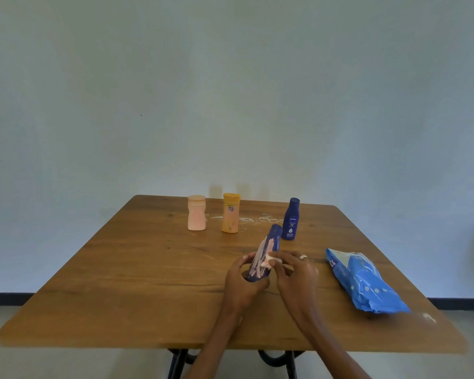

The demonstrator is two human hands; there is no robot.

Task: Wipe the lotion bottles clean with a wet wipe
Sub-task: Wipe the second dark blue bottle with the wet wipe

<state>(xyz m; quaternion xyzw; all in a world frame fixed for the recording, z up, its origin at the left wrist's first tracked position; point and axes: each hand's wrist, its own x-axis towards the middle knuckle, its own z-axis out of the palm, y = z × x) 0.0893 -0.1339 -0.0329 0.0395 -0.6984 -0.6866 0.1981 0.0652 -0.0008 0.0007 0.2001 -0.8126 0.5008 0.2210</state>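
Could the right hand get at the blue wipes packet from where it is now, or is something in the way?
Probably yes. The wipes packet lies flat on the table just right of the right hand, with bare wood between. But that hand is pinching a wet wipe against the smeared blue bottle.

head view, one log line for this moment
left hand holds smeared blue bottle | right hand presses wet wipe on it | three bottles standing

3 lotion bottles [230, 213] upright in a row across far side of table [121, 283], 4th bottle [266, 250] tilted in front of rightmost, between both hands, wipes pack [364, 280] lying right of hands, near right edge
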